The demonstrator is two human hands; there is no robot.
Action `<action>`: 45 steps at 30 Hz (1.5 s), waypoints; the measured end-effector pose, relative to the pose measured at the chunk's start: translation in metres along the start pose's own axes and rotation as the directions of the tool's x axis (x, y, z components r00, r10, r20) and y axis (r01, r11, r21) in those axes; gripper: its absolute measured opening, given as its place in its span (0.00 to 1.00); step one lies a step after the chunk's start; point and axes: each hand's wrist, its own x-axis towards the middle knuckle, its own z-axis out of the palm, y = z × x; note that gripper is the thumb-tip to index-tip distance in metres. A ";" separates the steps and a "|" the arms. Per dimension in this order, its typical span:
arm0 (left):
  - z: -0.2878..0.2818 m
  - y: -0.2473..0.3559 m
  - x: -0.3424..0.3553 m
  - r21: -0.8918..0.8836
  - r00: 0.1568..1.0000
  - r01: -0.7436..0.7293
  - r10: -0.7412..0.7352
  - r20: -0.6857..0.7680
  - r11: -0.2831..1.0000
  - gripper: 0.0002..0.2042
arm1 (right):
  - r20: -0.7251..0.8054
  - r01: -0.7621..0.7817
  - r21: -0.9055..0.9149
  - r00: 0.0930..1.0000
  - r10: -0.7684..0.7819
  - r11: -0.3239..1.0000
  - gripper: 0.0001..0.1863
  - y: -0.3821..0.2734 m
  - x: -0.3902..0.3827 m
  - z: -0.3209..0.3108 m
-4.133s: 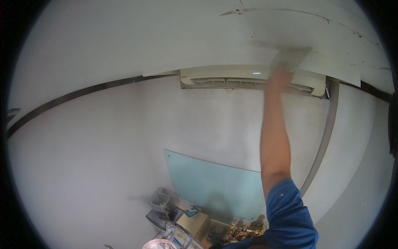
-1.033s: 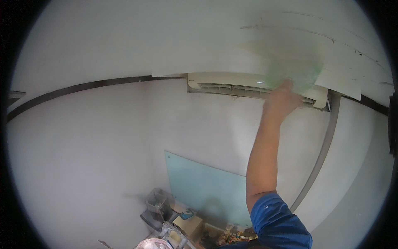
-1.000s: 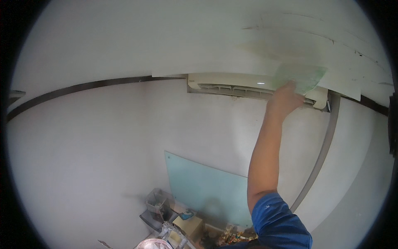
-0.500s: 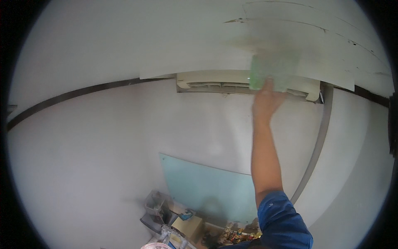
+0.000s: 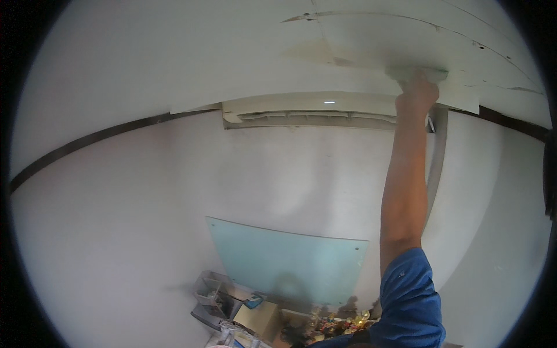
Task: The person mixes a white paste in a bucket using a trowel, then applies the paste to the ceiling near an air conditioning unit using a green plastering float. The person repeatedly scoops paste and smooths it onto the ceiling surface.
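My right arm, in a blue sleeve, stretches up to the ceiling (image 5: pixel 191 52). The fingers of my right hand (image 5: pixel 418 93) are closed on a wide, flat putty spreader (image 5: pixel 438 75), seen almost edge-on against the ceiling. A dark shadow lies just beyond its edge. To the left of the spreader is a brownish patch (image 5: pixel 310 53) on the ceiling, and cracked joint lines (image 5: pixel 371 14) run farther up. My left hand is out of the picture.
Below the ceiling, a wall air conditioner (image 5: pixel 278 105) sits close to my forearm. A pale green glass board (image 5: pixel 284 252) leans on the wall. Lower down are a clear plastic bin (image 5: pixel 209 284), a cardboard box (image 5: pixel 258 319) and several small colourful figurines (image 5: pixel 342 326).
My right hand has moved right and up with the spreader. Its green face showed before; now it is tilted nearly edge-on to the ceiling. The whole view has shifted slightly.
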 end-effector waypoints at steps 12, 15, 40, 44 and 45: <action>0.013 -0.004 -0.019 -0.037 0.990 -0.024 0.018 -0.141 0.999 0.13 | 0.157 0.434 -0.251 0.900 -0.406 0.865 0.13 0.085 0.067 -0.033; 0.010 -0.006 -0.016 0.058 0.992 0.006 0.002 -0.129 0.998 0.13 | 0.287 0.401 -0.270 0.901 -0.325 0.875 0.13 0.078 0.046 -0.029; -0.034 -0.009 0.045 0.046 1.000 -0.003 0.003 0.005 0.999 0.13 | -0.110 0.025 0.066 0.994 -0.017 0.998 0.23 0.000 -0.006 -0.060; -0.050 -0.020 0.064 0.092 0.995 -0.019 0.028 -0.093 0.996 0.13 | -0.072 0.112 0.023 0.991 -0.110 0.993 0.23 -0.016 0.004 -0.071; -0.055 -0.022 0.070 0.075 0.996 -0.022 0.028 -0.085 0.997 0.13 | -0.076 0.127 0.018 0.989 -0.125 0.992 0.21 -0.018 0.004 -0.072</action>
